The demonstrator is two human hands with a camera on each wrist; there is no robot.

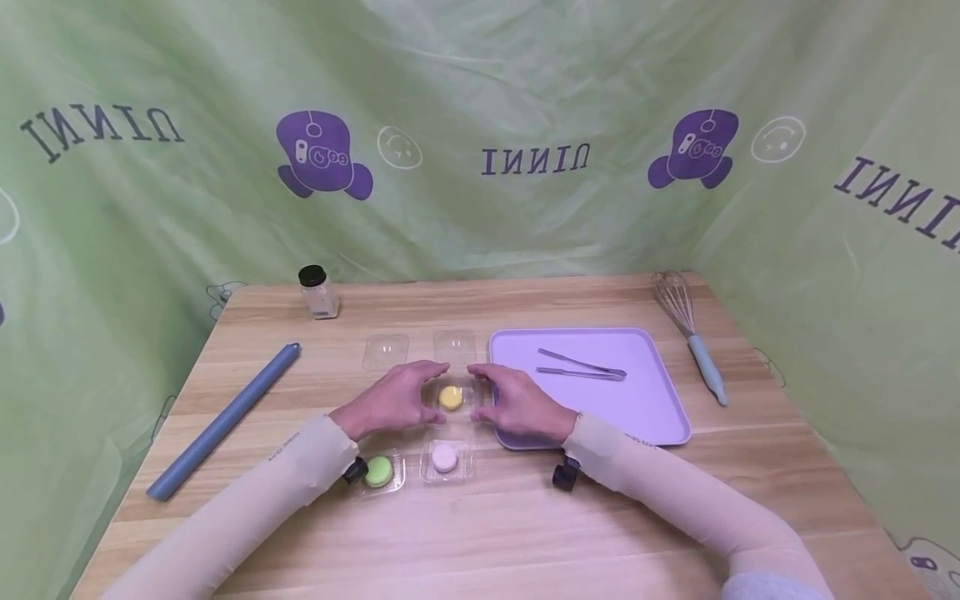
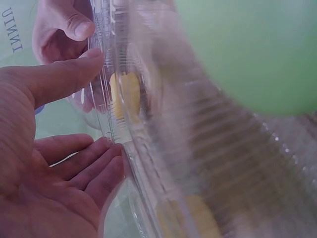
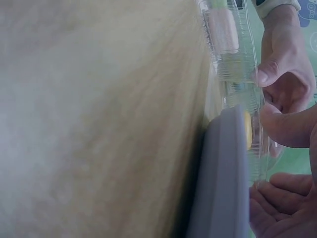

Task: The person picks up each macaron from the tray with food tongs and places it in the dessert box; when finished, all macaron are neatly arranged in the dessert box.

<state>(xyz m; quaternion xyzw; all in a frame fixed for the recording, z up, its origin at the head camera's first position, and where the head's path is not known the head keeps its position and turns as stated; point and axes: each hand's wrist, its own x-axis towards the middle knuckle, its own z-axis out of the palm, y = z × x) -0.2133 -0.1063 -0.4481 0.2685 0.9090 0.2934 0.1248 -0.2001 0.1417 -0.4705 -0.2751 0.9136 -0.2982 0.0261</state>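
Observation:
A clear plastic box (image 1: pixel 467 417) with a yellow macaron (image 1: pixel 451 398) in it sits between the two hands. My left hand (image 1: pixel 393 400) holds its left side, the thumb at the near edge and the fingers at the far edge. Opposite it, my right hand (image 1: pixel 525 404) holds the right side the same way. Nearer the person are a clear box with a pink macaron (image 1: pixel 445 457) and another with a green macaron (image 1: pixel 378 472), close to the left wrist. Another yellow piece (image 2: pixel 190 218) shows blurred in the left wrist view; the left hand hides it in the head view.
Two clear lids (image 1: pixel 387 352) lie behind the hands. A purple tray (image 1: pixel 645 417) bearing metal tongs (image 1: pixel 581 372) is right beside the right hand. A whisk (image 1: pixel 693 342) lies far right, a blue rod (image 1: pixel 225 421) at left, and a black-capped jar (image 1: pixel 319 293) stands at the back.

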